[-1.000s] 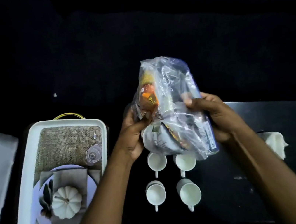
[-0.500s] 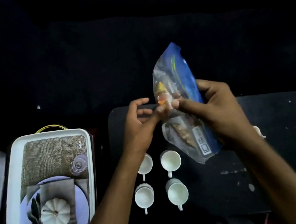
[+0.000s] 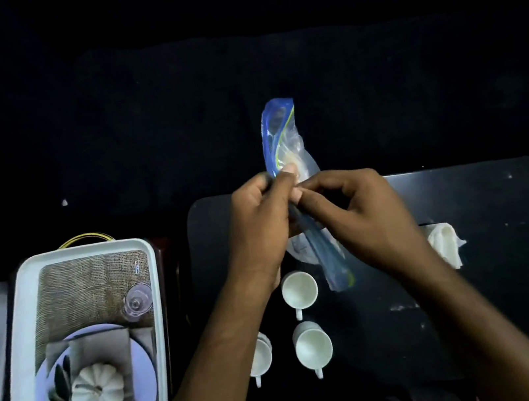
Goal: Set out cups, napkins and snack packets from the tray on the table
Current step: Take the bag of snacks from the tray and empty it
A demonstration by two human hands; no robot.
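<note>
A clear plastic bag (image 3: 283, 142) with a blue zip strip hangs edge-on above the dark table (image 3: 495, 267). My left hand (image 3: 257, 232) and my right hand (image 3: 359, 216) both pinch its zip edge at the middle, fingertips touching. Under the hands stand small white cups: one (image 3: 300, 290) below the bag, another (image 3: 313, 348) in front of it, and a third (image 3: 262, 356) partly hidden by my left forearm. A crumpled white napkin (image 3: 446, 241) lies to the right of my right wrist. The bag's contents are not readable from this angle.
A white tray (image 3: 12, 344) with a printed table-setting picture on its floor sits at the left, beside the table, a yellow handle at its far end. Everything beyond the table is dark.
The bag has turned from broadside to edge-on. Both hands have moved from its sides to pinch the zip edge together. The view has shifted, so the tray appears lower and further left.
</note>
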